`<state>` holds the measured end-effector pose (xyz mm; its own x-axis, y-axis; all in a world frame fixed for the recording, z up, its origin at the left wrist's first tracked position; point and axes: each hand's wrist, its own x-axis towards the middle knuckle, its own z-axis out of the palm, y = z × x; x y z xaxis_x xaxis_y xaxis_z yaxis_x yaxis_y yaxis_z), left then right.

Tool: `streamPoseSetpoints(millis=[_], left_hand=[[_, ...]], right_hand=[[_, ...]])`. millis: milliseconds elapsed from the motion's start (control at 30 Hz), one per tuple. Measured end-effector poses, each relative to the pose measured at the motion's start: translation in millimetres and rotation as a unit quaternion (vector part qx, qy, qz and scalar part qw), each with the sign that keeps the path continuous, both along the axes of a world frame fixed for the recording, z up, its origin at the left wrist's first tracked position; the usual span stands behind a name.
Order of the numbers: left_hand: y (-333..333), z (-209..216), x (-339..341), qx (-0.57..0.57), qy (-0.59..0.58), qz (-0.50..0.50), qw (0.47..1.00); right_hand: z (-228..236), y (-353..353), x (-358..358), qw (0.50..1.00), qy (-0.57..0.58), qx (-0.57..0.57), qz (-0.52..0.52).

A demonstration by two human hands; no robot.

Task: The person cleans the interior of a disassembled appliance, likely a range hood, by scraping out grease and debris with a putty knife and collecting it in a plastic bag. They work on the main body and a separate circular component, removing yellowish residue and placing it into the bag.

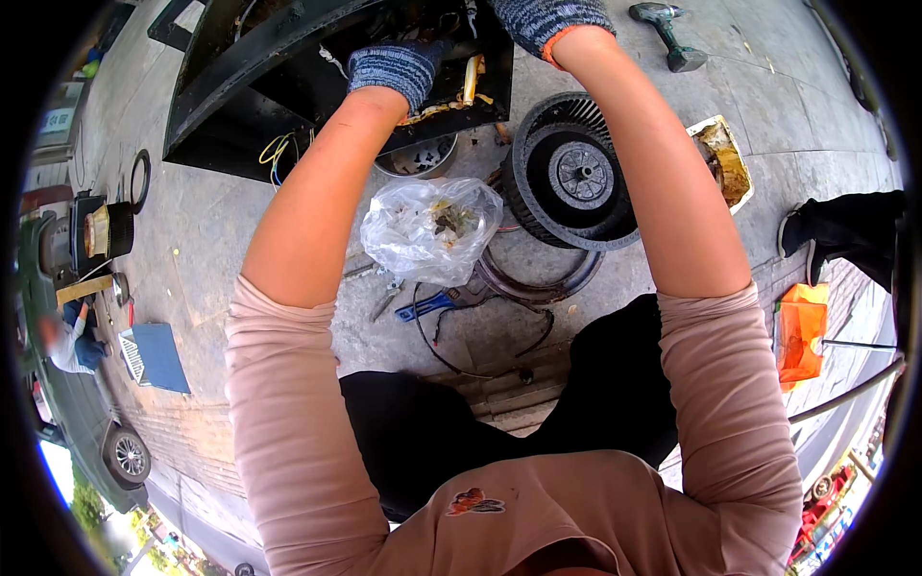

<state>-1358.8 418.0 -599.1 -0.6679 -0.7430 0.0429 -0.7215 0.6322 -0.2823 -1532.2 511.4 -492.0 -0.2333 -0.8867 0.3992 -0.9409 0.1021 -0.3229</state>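
A black metal housing (250,82), open on the side toward me, lies at the top of the view with grime inside. My left hand (396,73), in a blue-grey knitted glove, reaches into it; the fingers blend into the dark interior. Beside that hand is a pale strip with yellow-brown grease (472,80). My right hand (555,23), gloved alike with an orange cuff, is at the housing's right edge, its fingers cut off or hidden. Below it rests a round black blower wheel (576,173). A clear plastic bag (408,226) with dirty scraps lies between my forearms.
A cordless drill (669,36) lies at upper right. A greasy white tray (727,161) sits beyond my right forearm. Near my knees are a metal ring (543,288), a blue-handled tool (425,305) and cables. Another person's legs (850,235) stand near an orange bag (800,336).
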Motion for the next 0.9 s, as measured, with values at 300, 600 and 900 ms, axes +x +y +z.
streamPoseSetpoints(millis=[300, 600, 900], left_hand=[[9, -81, 8, 0.042, 0.171, 0.074, 0.982], [45, -15, 39, 0.176, -0.154, 0.074, 0.969], [46, 16, 94, 0.193, -0.037, 0.128, 0.972]], right_hand=[[-3, -9, 13, 0.999, -0.017, -0.029, 0.026], [-7, -4, -12, 0.999, 0.036, 0.019, -0.016], [-5, 0, -7, 1.0, -0.015, -0.024, -0.006]])
